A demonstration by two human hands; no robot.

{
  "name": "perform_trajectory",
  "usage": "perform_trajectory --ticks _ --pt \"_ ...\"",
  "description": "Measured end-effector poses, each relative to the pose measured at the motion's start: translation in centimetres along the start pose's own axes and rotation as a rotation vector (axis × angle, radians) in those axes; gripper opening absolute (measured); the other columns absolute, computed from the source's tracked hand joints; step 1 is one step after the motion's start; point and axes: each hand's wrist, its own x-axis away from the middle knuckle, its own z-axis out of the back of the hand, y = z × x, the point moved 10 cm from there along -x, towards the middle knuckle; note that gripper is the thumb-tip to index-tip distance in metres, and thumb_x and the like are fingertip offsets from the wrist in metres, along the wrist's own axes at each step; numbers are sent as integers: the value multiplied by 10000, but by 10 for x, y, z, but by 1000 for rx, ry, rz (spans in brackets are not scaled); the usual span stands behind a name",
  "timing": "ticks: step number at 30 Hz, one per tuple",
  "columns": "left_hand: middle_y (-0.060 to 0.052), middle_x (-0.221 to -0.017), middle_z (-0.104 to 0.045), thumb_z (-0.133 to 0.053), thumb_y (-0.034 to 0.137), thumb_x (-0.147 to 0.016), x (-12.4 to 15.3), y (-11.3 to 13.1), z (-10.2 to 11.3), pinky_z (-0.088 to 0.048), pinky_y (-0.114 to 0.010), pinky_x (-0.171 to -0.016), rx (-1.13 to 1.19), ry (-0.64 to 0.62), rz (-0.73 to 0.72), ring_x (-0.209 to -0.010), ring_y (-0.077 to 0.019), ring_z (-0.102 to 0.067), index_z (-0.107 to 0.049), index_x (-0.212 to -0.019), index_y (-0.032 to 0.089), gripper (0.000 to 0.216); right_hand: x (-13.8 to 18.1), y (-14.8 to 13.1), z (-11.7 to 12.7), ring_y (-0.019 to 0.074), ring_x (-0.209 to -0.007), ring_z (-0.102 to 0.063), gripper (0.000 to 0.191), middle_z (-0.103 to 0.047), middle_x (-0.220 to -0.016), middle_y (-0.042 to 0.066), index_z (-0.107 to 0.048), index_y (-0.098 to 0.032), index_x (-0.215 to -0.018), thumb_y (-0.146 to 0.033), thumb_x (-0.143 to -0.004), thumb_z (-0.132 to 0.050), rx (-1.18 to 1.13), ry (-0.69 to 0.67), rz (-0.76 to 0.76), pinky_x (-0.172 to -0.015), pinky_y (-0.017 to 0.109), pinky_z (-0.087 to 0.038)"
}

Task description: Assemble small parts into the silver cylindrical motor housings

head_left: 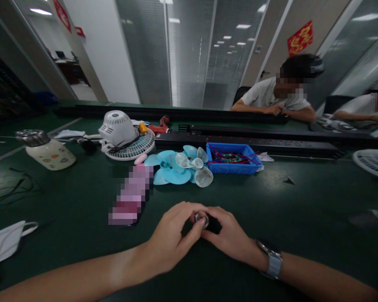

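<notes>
Over the near middle of the green table, my left hand (173, 233) and my right hand (231, 233) meet at the fingertips. Between them is a small round metal part (202, 219), silvery with a darker centre, mostly covered by fingers. My left thumb presses on its front, and the right fingertips grip it from the other side. Its exact kind cannot be made out. Beyond the hands lies a pile of blue and greyish fan blades (176, 174). A pixelated pink flat object (130, 197) is to the left of them.
A blue bin (236, 167) holds wires and circuit boards. Farther left are a white fan (118, 130), a red tool (160, 127) and a patterned bottle (50, 153). A white mask (6, 241) lies at the left edge. Black rails (245, 142) cross the back; two people sit beyond.
</notes>
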Motion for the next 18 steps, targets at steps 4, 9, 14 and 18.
perform_trajectory --ticks 4,9,14,18 --pt "-33 -1063 -691 -582 217 -934 -3 -6 -11 -494 -303 -874 2 -77 2 -971 -174 -625 -656 -1134 238 214 2 6 -2 188 -917 -640 249 -697 -1029 20 -644 -243 -1055 -241 -809 -681 -34 4 4 -810 329 -487" --pt "-106 -1341 -565 -569 357 -932 7 -5 -2 -453 -475 -983 -333 -57 -31 -1203 -283 -524 -524 -1354 275 432 3 7 -2 191 -938 -636 328 -694 -1041 14 -631 -251 -1093 -289 -783 -731 -39 21 -5 -847 346 -483" --pt "-136 -1616 -104 -481 552 -919 6 -45 34 -193 -836 -946 -851 13 205 -1431 -488 -84 -233 -1518 335 684 2 5 0 194 -992 -632 385 -691 -1080 -7 -623 -288 -1116 -386 -768 -754 -31 8 -47 -880 363 -482" --pt "-163 -1618 -17 -407 640 -908 -7 -78 48 -264 -857 -867 -830 -26 377 -1419 -528 -61 -141 -1540 292 769 1 2 0 196 -1000 -634 379 -689 -1084 -9 -624 -290 -1113 -399 -772 -749 -24 -13 -67 -889 371 -485"
